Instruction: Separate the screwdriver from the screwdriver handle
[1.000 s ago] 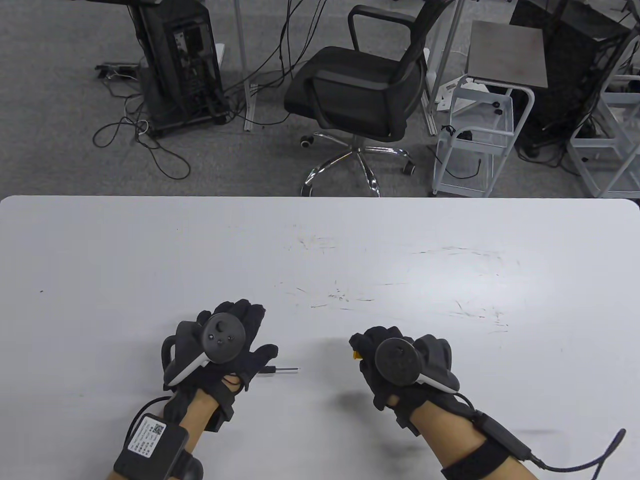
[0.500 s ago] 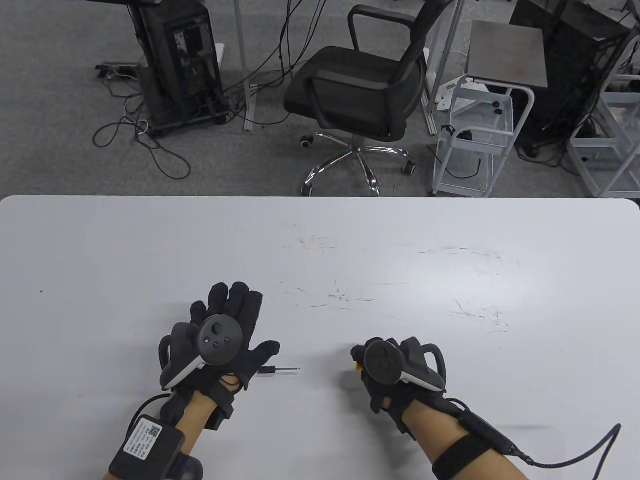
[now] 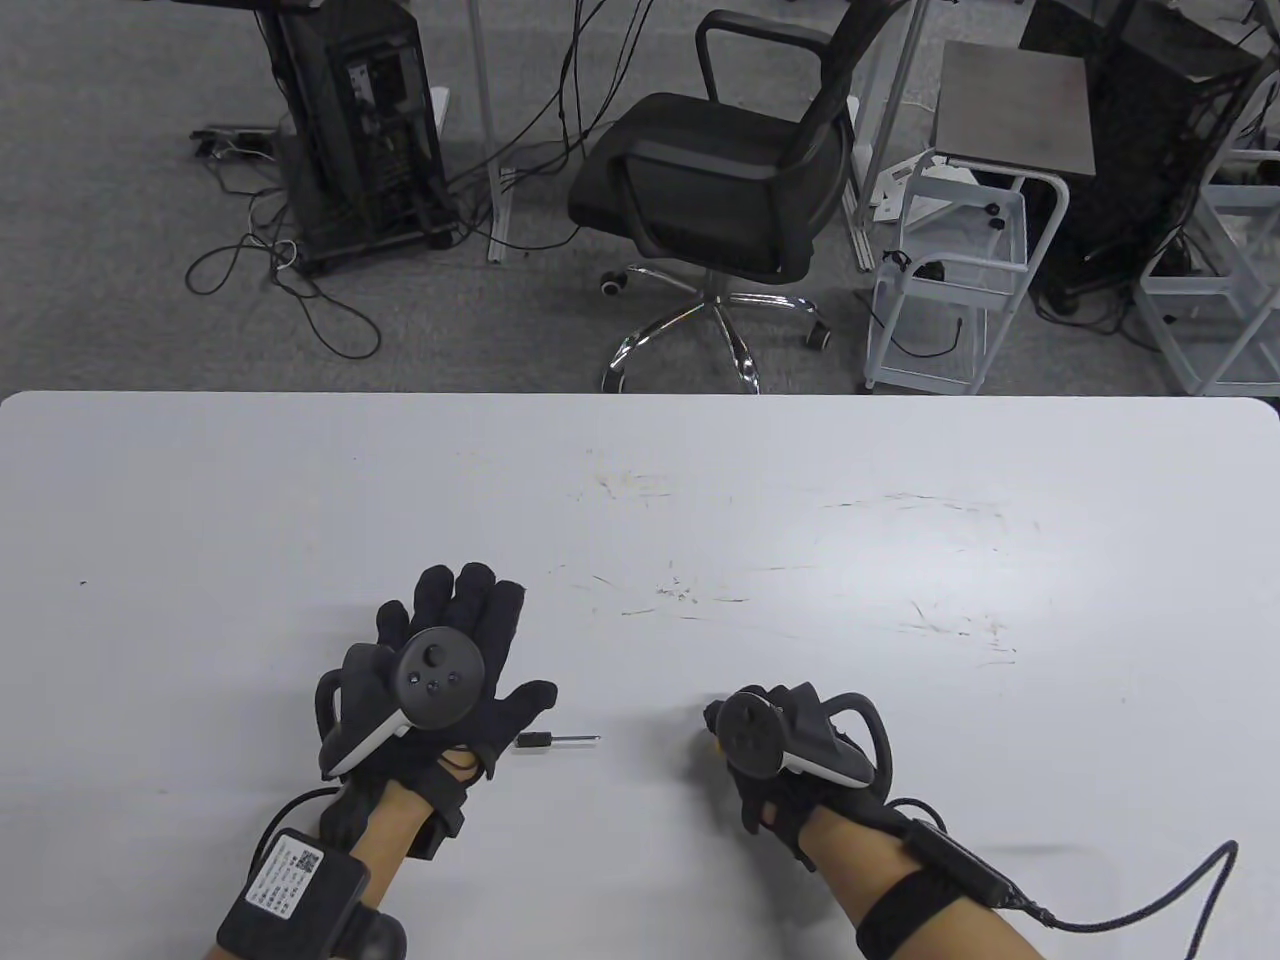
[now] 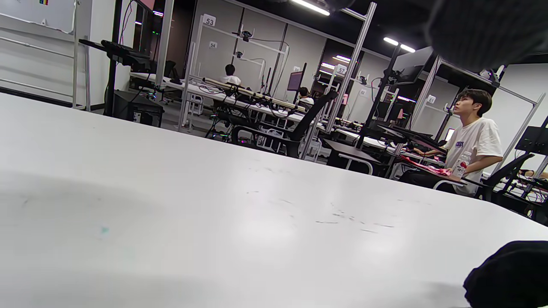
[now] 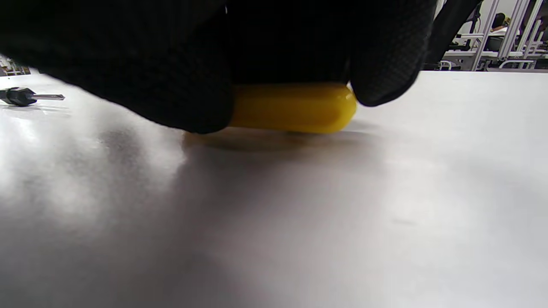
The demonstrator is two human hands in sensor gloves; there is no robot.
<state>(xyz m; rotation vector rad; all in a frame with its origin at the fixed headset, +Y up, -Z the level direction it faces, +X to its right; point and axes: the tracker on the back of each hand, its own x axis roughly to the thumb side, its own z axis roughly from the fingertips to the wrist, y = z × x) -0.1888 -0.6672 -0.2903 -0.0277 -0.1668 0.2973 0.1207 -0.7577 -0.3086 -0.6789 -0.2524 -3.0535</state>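
Your right hand is curling its gloved fingers around the smooth yellow plastic screwdriver handle, holding it low so that its underside is sitting at, or just above, the white table; whether it is touching is hard to tell. Left of that yellow handle, well apart from it, the short metal screwdriver shaft with its black collar is lying flat on the table, already out of its socket. Just left of the shaft, your left hand is resting with fingers spread wide, gripping nothing. The separation is looking finished, and you are probably lowering the handle so it is not rolling when you are letting go.
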